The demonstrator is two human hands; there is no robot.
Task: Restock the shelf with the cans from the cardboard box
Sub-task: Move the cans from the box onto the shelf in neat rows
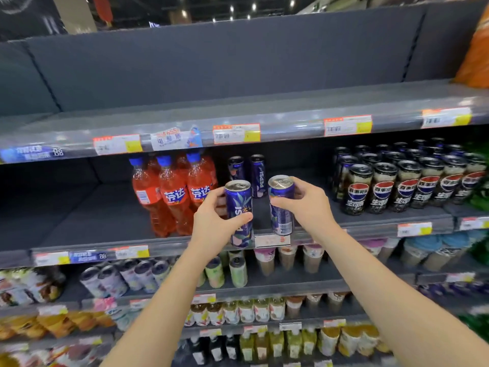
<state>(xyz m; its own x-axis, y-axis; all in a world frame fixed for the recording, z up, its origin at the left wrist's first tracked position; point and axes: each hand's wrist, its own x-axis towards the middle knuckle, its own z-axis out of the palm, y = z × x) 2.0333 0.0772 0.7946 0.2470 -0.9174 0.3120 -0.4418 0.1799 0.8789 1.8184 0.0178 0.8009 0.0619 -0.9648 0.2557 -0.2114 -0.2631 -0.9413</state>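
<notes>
Left hand [215, 221]: you grip one blue can [239, 213] upright.
Right hand [308, 205]: you grip another can [281, 205], ready for the shelf [105, 215].

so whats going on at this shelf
A person is restocking drinks. The left hand grips one blue Pepsi can and the right hand grips a second blue can, both upright at the front edge of the shelf, before the gap between the orange soda bottles and the black cans. Two matching cans already stand at the back.
</notes>
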